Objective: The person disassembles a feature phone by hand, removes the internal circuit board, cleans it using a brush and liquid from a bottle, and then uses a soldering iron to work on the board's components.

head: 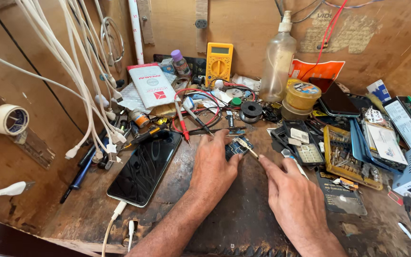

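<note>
Head view, centre of frame: left hand (213, 167) is pinning a small circuit board (235, 147) flat on the dark mat (236, 214), fingertips pressing its near-left edge, not closed around it. Right hand (295, 200) is pinching a thin brush-like tool (247, 148), thumb and forefinger closed on the handle, tip resting on the board's upper right.

Judging the board: light, stiff, fragile, small parts on top. It's best held by the bare edges only; flat pressure is keeping it from skating on the mat.

Left of centre: black smartphone (145, 167) lying face up, white cable plugged in at its lower end. Upper centre: yellow multimeter (219, 62) leaning on the back wall, spray bottle (278, 59) just right of it. Red and black probes (191, 119) lying above the board, apart from it. Right side: trays of small parts, too cluttered to tell.
</note>
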